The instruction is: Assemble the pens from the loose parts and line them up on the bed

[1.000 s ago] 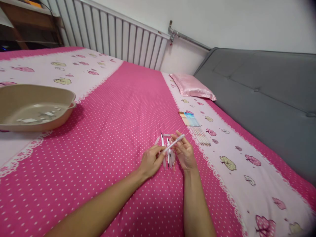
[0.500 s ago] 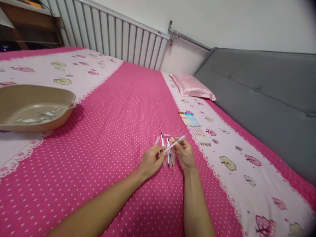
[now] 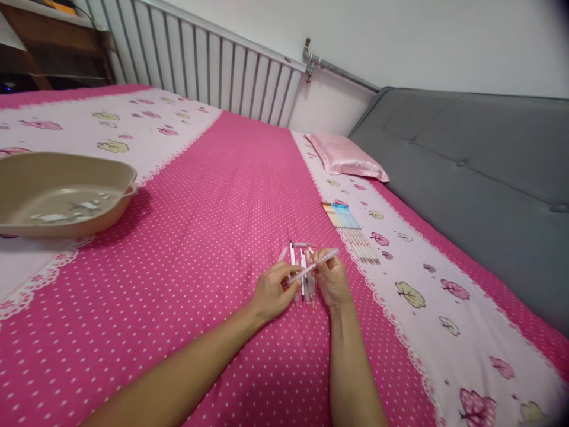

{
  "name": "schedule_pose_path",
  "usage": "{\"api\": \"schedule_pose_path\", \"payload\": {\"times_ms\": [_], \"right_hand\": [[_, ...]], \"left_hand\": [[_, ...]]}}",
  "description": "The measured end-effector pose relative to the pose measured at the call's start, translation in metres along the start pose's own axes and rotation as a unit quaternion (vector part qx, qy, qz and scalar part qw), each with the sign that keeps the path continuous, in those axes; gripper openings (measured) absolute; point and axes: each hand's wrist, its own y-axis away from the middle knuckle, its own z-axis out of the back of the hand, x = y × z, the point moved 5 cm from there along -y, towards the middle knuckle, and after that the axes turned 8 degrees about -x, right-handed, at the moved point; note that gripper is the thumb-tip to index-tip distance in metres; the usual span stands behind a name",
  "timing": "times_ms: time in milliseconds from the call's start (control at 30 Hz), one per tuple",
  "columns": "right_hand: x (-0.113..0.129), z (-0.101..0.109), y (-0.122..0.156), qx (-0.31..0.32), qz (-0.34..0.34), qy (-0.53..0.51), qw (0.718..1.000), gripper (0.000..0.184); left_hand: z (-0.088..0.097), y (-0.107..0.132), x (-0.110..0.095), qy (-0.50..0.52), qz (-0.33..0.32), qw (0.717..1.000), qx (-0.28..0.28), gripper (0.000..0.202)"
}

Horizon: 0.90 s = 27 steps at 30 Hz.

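Between my hands a pale pink, translucent pen [image 3: 313, 265] is held at a slant, its right end higher. My left hand [image 3: 274, 289] pinches the lower left end between thumb and fingers. My right hand [image 3: 332, 279] grips the pen near its upper right end, fingers closed round it. Beneath the hands, several loose pen parts [image 3: 304, 290] lie on the pink dotted bedspread, white and clear tubes with dark tips among them; the hands partly hide them. A pink pen piece [image 3: 283, 254] lies just beyond my left hand.
Right of my hands, orange and blue pens [image 3: 341, 215] lie in a neat row above a row of pale pens [image 3: 361, 245]. A beige basin [image 3: 111, 222] with small white pieces stands at left. A pink pillow [image 3: 344, 157] rests by the grey headboard [image 3: 466, 178].
The pen has shifted slightly to the right and lies a little flatter. My right hand has closed its fingers further along it; my left hand has barely moved.
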Motion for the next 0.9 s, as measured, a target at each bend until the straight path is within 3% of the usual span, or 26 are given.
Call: {"api": "schedule_pose_path", "payload": {"times_ms": [100,233,400,900], "right_hand": [[0.001,-0.002,0.002,0.020,-0.008,-0.011,1.000,0.032],[0.005,-0.003,0.006,0.048,-0.023,-0.021,0.998,0.049],[0.007,-0.003,0.007,0.063,-0.029,-0.048,0.996,0.051],[-0.001,0.007,0.002,0.011,-0.044,-0.026,0.999,0.042]], "left_hand": [[0.000,0.000,0.000,0.014,0.004,1.000,0.005,0.025],[0.002,-0.001,-0.001,0.030,0.026,0.999,0.005,0.027],[0.003,-0.001,-0.002,0.033,0.046,0.998,0.011,0.027],[0.002,-0.001,0.001,0.020,0.040,0.999,0.002,0.023]]}}
